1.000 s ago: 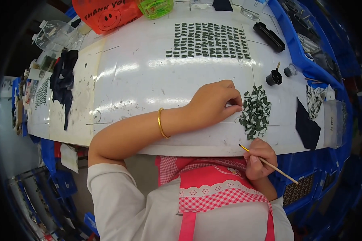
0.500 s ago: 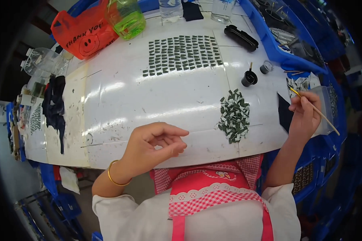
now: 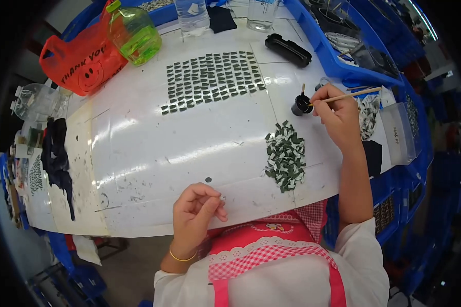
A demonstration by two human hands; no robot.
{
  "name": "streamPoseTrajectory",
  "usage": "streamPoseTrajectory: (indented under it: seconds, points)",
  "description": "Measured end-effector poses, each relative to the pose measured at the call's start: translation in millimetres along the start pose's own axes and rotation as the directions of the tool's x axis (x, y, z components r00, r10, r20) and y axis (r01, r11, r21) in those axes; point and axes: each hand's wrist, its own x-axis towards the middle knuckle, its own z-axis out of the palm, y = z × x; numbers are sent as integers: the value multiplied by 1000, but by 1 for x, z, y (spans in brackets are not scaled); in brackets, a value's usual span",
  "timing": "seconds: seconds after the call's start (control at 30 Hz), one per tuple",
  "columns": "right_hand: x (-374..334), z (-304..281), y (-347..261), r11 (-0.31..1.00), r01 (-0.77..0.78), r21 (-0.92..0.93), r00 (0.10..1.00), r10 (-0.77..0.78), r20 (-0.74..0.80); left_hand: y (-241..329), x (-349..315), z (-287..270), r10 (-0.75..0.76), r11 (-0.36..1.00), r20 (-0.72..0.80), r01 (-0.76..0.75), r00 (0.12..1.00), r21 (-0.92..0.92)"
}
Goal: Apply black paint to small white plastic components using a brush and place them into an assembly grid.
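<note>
Between the thumb and fingers of my right hand (image 3: 338,115) is a thin paintbrush (image 3: 361,93) with a pale wooden handle. Its tip reaches into the mouth of a small black cup (image 3: 300,108), where another stick stands. My left hand (image 3: 197,210) is by the table's front edge, fingers curled and thumb close to the forefinger; whether it holds anything small is hidden. Between the hands lies a heap of small dark green and white pieces (image 3: 286,156). Farther off, many similar dark pieces (image 3: 215,77) stand in rows on the white table (image 3: 164,138).
At the back are a red plastic bag (image 3: 82,66), a bottle of green liquid (image 3: 135,38), a clear bottle (image 3: 192,15) and a black case (image 3: 288,49). A blue tray (image 3: 338,64) borders the right. Dark cloth (image 3: 56,158) lies left; a clear plastic box (image 3: 398,134) sits far right.
My right hand has moved left and away from me, bringing the brush tip to the black cup. My left hand has drawn back toward the table's edge, its fingers more curled. The view has shifted.
</note>
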Motion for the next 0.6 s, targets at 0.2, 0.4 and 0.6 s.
streamPoseTrajectory:
  seconds: [0.2, 0.4, 0.6]
  points:
    - [0, 0, 5, 999, -17, -51, 1000, 17, -7, -6, 0, 1, 47, 998, 46, -49, 998, 33]
    - [1, 0, 9, 998, -14, -56, 1000, 14, 1, -9, 0, -1, 125, 991, 101, -130, 987, 37]
    - [2, 1, 12, 997, 6, -73, 1000, -6, 0, -9, 1, -2, 138, 988, 125, -145, 982, 45]
